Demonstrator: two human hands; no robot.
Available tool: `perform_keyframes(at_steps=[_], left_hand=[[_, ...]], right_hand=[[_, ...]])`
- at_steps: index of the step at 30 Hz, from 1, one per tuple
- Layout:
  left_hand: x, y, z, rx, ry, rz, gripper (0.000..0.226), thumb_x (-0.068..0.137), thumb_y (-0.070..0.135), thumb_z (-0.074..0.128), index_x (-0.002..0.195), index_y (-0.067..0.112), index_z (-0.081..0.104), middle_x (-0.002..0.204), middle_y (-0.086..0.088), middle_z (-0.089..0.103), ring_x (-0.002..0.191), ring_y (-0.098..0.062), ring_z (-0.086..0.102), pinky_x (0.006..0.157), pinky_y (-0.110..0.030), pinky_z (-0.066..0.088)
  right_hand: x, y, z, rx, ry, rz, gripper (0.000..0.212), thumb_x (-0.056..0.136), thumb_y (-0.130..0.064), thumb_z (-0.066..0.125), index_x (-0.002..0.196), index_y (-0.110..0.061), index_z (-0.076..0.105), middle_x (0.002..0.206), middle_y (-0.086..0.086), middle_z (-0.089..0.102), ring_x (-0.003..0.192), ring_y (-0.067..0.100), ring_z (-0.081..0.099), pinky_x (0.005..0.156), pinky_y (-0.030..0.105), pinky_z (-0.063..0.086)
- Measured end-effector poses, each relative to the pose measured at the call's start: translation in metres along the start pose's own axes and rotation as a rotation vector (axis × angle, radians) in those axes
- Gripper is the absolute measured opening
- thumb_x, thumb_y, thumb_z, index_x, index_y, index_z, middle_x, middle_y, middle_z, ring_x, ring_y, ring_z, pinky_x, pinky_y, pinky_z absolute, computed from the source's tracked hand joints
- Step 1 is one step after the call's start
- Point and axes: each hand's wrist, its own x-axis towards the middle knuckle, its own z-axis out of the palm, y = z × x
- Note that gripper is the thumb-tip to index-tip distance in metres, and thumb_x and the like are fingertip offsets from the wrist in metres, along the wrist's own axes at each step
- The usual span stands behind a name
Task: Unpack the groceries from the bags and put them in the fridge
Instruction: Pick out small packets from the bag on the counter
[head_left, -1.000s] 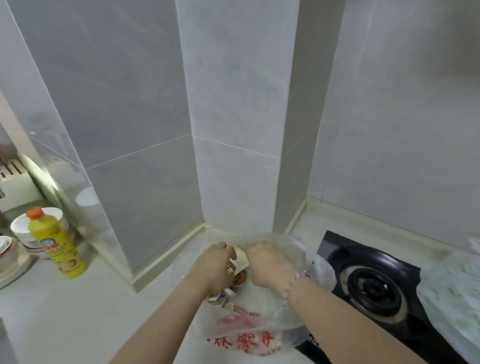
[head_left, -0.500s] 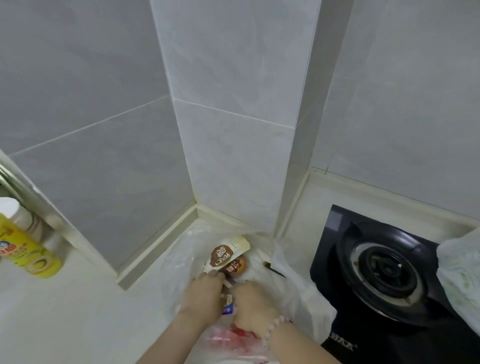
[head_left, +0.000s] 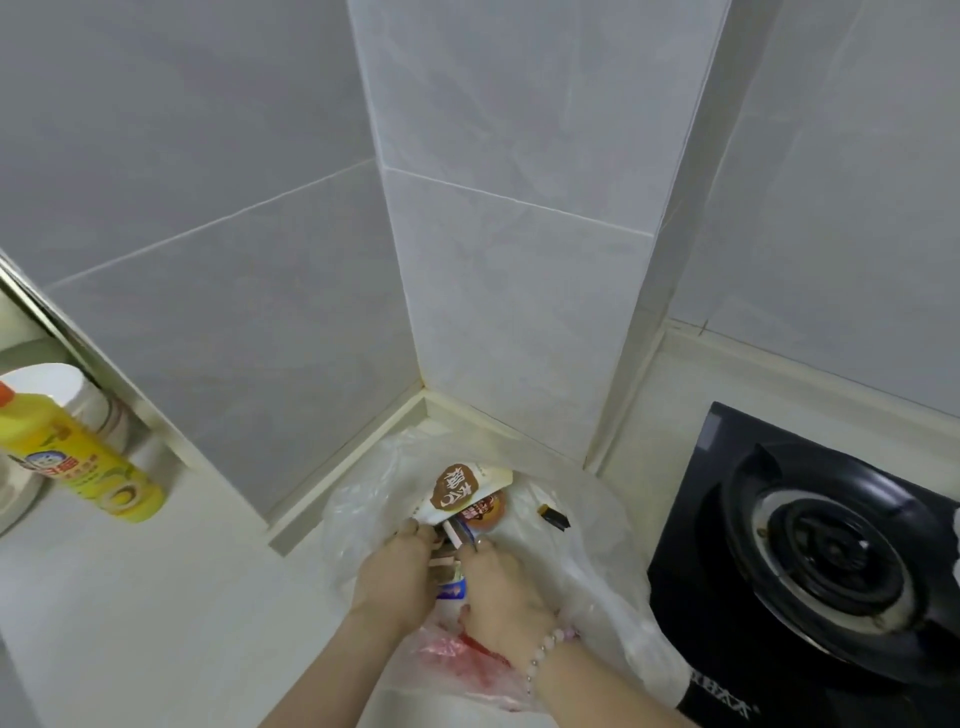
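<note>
A clear plastic bag (head_left: 587, 561) with red print lies open on a white counter (head_left: 182, 597). Inside the bag, at its far side, a cream pouch (head_left: 462, 491) with a brown label rests over a round orange-topped tub (head_left: 488, 506); a small dark item (head_left: 555, 517) lies just right of them. Both hands reach into the bag. The right hand (head_left: 501, 597) curls around small packets (head_left: 452, 590). The left hand (head_left: 395, 577) is curled too, fingertips at the pouch's lower edge; its grip is unclear. A black gas stove (head_left: 810, 545) sits just right of the bag, a yellow bottle (head_left: 88, 462) well left.
</note>
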Motion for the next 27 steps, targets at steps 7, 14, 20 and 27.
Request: perform_keyframes(at_steps=[7, 14, 20, 27], left_hand=[[0.000, -0.001, -0.001, 0.239, 0.042, 0.058, 0.033, 0.092, 0.017, 0.045, 0.124, 0.020, 0.051, 0.122, 0.000, 0.048, 0.106, -0.021, 0.055, 0.078, -0.032, 0.046], [0.003, 0.004, 0.010, 0.296, 0.096, 0.170, 0.035, 0.092, 0.007, 0.038, 0.123, 0.017, 0.052, 0.125, -0.002, 0.053, 0.118, -0.021, 0.045, 0.086, -0.031, 0.041], [-0.006, 0.004, 0.002, 0.275, 0.050, 0.216, 0.034, 0.090, 0.020, 0.045, 0.122, 0.012, 0.050, 0.123, -0.006, 0.057, 0.116, -0.023, 0.052, 0.089, -0.030, 0.042], [-0.025, -0.015, -0.023, 0.240, 0.073, 0.152, 0.031, 0.081, 0.013, 0.046, 0.112, 0.011, 0.053, 0.108, -0.012, 0.061, 0.099, -0.029, 0.057, 0.073, -0.031, 0.040]], right_hand=[[0.004, -0.003, 0.001, 0.171, 0.068, 0.140, 0.046, 0.085, -0.006, 0.060, 0.128, -0.011, 0.043, 0.128, 0.008, 0.047, 0.116, 0.024, 0.051, 0.089, 0.031, 0.046], [0.006, 0.000, -0.008, 0.201, 0.116, 0.135, 0.045, 0.086, -0.008, 0.056, 0.128, -0.016, 0.041, 0.127, 0.006, 0.047, 0.114, 0.023, 0.052, 0.087, 0.031, 0.046], [0.015, -0.002, -0.015, 0.144, 0.117, 0.065, 0.047, 0.086, -0.003, 0.053, 0.129, -0.018, 0.042, 0.133, 0.006, 0.043, 0.115, 0.024, 0.052, 0.087, 0.033, 0.047], [0.027, -0.019, -0.011, -0.050, 0.085, 0.048, 0.026, 0.096, -0.007, 0.042, 0.118, -0.010, 0.054, 0.122, 0.010, 0.058, 0.109, 0.025, 0.058, 0.084, 0.033, 0.048]])
